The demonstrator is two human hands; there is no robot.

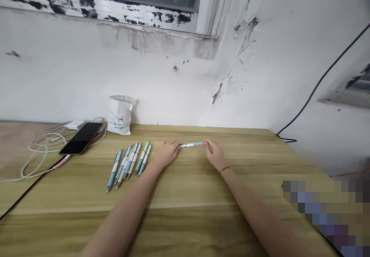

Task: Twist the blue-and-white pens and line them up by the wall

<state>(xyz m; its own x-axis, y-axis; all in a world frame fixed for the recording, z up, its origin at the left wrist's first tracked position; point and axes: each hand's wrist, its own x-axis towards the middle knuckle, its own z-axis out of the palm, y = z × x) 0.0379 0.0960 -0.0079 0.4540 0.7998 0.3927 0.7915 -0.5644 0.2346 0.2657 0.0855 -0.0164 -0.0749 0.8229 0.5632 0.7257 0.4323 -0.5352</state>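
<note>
A blue and white pen [192, 144] lies level between my two hands, just over the wooden table [202, 210]. My left hand [169, 152] pinches its left end, and my right hand [214, 155] pinches the right end. The fingertips cover both ends of the pen. Left of my left hand, several pens [127, 164] in blue, cream and green with white bands lie side by side in a loose row, their metal tips towards me.
A black phone [81, 138] rests at the left among white cables [43, 151]. Near the wall stands a crumpled white packet [120, 114] with a printed label. A black cable [318, 83] hangs at the right, and a pixelated patch covers the lower right.
</note>
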